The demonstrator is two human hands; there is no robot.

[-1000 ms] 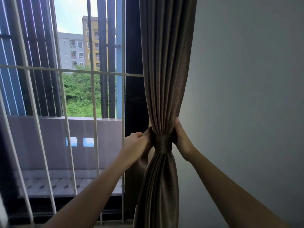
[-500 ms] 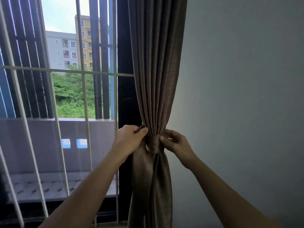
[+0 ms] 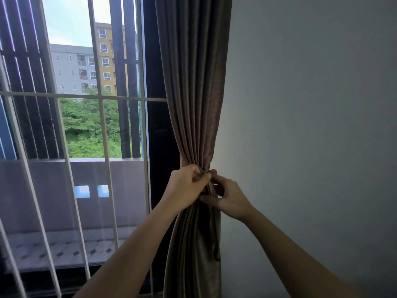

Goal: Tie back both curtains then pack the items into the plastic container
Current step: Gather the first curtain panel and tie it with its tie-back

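Note:
A brown curtain [image 3: 193, 93] hangs gathered at the right edge of the window, pinched in at waist height. A tie-back band [image 3: 209, 189] of the same cloth shows only as a narrow strip between my hands, with one loose end hanging down at the curtain's right side. My left hand [image 3: 185, 188] grips the gathered cloth and band from the left. My right hand [image 3: 227, 195] pinches the band from the right, thumb and fingers curled around it. The hands hide most of the band.
A bare grey wall [image 3: 311, 125] fills the right half. White window bars [image 3: 103, 147] and a dark window frame [image 3: 158, 136] stand to the left, with a balcony wall, trees and buildings beyond.
Both hands have come round from the curtain's sides to its front and now meet over the band. The view has shifted so the curtain sits more central.

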